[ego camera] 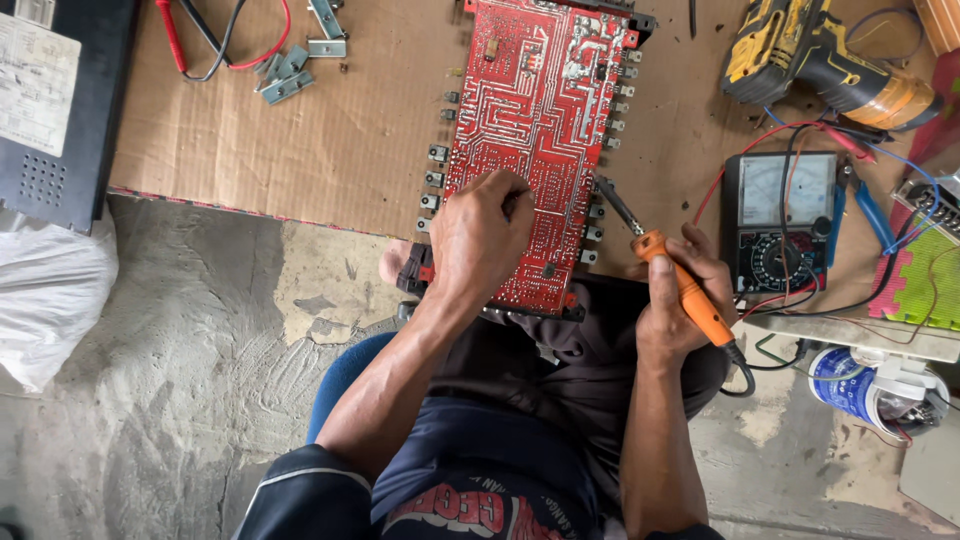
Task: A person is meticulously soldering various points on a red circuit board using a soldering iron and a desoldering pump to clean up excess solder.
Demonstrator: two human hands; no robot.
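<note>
A large red circuit board point(540, 130) is lying solder-side up across a sheet of brown cardboard point(330, 130), its near end resting on the person's lap. The left hand point(480, 240) is sitting on the board's near half, fingers curled together with the tips pressing down toward the copper traces; whether something thin is being pinched between them is hard to tell from here. At about three o'clock from that hand, the right hand point(680, 300) is wrapping all its fingers tightly around the orange handle of a soldering iron point(672, 278), whose dark tip is pointing toward eleven o'clock and hovering just beside the board's right edge.

At two o'clock from the right hand, an analogue multimeter point(780, 220) is lying face up among red, black and blue leads. A yellow cordless drill point(820, 60) is resting at one o'clock. Small metal brackets point(300, 60) are lying at eleven o'clock from the board, and a dark grey case point(50, 110) is sitting at the far left.
</note>
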